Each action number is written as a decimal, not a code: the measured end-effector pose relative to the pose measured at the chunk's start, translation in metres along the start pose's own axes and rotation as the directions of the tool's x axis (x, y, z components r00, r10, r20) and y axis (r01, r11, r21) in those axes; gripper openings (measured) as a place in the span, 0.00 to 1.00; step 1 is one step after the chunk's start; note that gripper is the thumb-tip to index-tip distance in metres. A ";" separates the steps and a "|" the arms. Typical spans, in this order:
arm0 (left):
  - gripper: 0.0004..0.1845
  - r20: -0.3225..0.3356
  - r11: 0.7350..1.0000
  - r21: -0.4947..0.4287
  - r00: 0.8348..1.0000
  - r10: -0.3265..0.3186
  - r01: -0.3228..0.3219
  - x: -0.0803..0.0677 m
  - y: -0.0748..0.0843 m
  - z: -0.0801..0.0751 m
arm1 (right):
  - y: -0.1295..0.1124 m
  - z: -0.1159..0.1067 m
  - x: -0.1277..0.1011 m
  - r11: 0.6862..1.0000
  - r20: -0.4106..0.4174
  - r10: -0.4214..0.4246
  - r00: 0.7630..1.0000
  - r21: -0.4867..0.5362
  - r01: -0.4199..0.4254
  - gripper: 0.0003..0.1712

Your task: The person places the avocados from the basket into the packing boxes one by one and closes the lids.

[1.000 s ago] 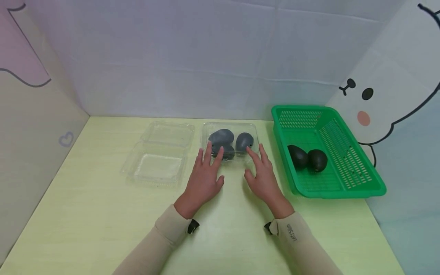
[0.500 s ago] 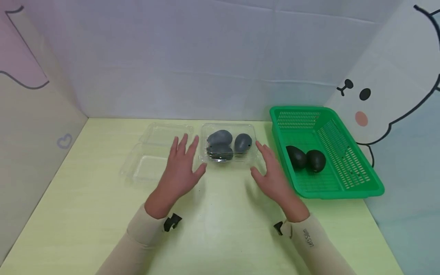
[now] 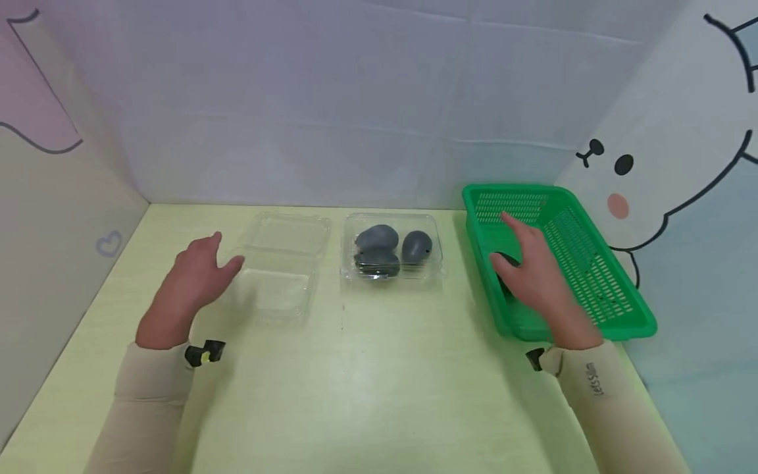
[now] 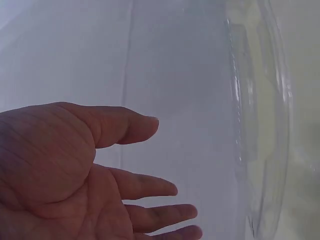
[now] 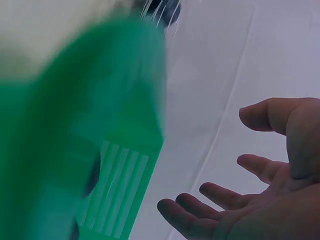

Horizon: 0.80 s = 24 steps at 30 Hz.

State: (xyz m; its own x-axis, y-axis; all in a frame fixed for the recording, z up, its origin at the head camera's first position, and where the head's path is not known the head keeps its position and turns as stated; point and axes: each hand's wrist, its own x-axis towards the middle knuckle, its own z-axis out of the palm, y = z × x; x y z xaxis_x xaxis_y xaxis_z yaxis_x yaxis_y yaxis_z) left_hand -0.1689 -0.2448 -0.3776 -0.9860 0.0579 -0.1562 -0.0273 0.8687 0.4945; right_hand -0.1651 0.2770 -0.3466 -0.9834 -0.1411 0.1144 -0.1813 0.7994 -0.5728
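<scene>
My left hand (image 3: 192, 280) hovers with fingers extended and thumb apart, just left of an open clear plastic clamshell box (image 3: 281, 289). The left wrist view shows that hand (image 4: 95, 175) holding nothing, with clear plastic (image 4: 260, 100) beyond its fingers. My right hand (image 3: 541, 280) is over the green basket (image 3: 642, 316), fingers spread and nothing in its grip. Beneath it shows part of a dark avocado (image 3: 508, 262); the hand hides the rest. At the centre back, a closed clear clamshell box (image 3: 439, 263) contains three dark avocados (image 3: 377, 237).
A pale yellow-green table (image 3: 367, 388) carries everything. White cloth (image 3: 296, 99) hangs right behind its back edge, with printed panels on both sides. In the right wrist view, the basket's wall (image 5: 115, 185) looms close and blurred beside the hand.
Both hands have drawn apart from the closed box. The left has moved left past the open box, and the right has moved right over the basket, covering much of the avocados there.
</scene>
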 end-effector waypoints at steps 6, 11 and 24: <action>0.38 0.116 0.996 0.053 0.990 -0.084 0.078 0.009 -0.036 -0.015 | 0.024 -0.018 0.019 0.992 0.093 0.069 0.993 -0.115 -0.058 0.42; 0.36 0.142 0.997 0.022 0.987 -0.071 0.068 0.014 -0.046 -0.008 | 0.037 -0.027 0.028 0.973 0.216 0.163 0.963 -0.194 -0.121 0.41; 0.31 0.180 0.971 -0.226 0.983 -0.039 0.080 0.020 -0.046 0.014 | 0.042 -0.032 0.045 0.956 0.412 0.214 0.886 -0.275 -0.103 0.44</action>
State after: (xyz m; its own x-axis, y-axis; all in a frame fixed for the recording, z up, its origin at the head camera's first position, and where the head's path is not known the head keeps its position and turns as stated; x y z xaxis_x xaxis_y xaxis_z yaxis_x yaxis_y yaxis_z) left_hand -0.1854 -0.2767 -0.4158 -0.9384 0.1120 -0.3269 -0.1424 0.7366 0.6612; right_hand -0.2165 0.3227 -0.3392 -0.9143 -0.1943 -0.3553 -0.0690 0.9393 -0.3361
